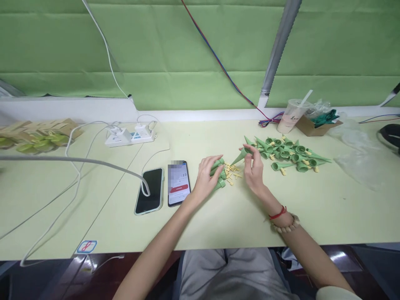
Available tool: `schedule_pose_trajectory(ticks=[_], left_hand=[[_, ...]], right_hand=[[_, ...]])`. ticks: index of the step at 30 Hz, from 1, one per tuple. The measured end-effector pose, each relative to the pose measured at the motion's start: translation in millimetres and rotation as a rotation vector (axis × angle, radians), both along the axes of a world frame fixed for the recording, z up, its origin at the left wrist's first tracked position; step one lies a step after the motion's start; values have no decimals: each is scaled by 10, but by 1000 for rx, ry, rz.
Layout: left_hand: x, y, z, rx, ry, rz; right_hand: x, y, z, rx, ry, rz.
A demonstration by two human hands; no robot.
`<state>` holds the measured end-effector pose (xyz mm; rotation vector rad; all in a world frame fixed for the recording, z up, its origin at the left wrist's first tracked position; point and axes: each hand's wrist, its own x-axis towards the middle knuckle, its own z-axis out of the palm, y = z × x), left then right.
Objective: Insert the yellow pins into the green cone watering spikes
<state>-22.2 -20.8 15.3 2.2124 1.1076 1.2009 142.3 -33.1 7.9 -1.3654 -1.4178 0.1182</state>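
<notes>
My left hand [206,177] curls over a few green plastic cones [221,183] on the table, its fingers and thumb hiding parts of them. In my right hand [254,173] is one more green plastic cone [240,156], held near its wide end with the narrow tip pointing down and left. Small yellow plastic pieces [229,170], several of them, lie loose between the two hands. Right of my right hand spreads a pile of green cones [284,154]; yellow pieces show at some of their wide ends.
Two phones [150,191] lie left of my left hand. A power strip [131,137] with white cables sits behind them. At the back right stand a drink cup [292,116] and a small cardboard box [315,126], with a clear plastic bag [359,154] beside them. Packaged green items [43,143] lie far left.
</notes>
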Motion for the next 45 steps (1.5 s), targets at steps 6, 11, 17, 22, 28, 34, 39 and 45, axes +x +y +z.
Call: schedule_pose_trajectory(ticks=[6,11,17,22,28,34,39,45], left_hand=[[62,-63,19,-284,-77,-191],[82,-73,6,-420,-253,-139],[57,-13,-8,-529,-417,-18],[29,21,7,-475,-440,31],[18,14,1,-460,-372,-97],[0,-24,-20,-266,-110,28],[6,-44,4,-268,-74,52],[31,-38,-5,-372,-163,2]], right_hand=[[-114,-27,-3,-145,409,338],[-161,-3,37,-291,604,504],[-142,3,88,-343,801,422],[-105,21,68,-459,884,388],[-139,9,47,-484,922,543],[-218,-30,53,-491,841,559],[-228,-41,69,-456,814,557],[-253,-32,24,-400,805,519]])
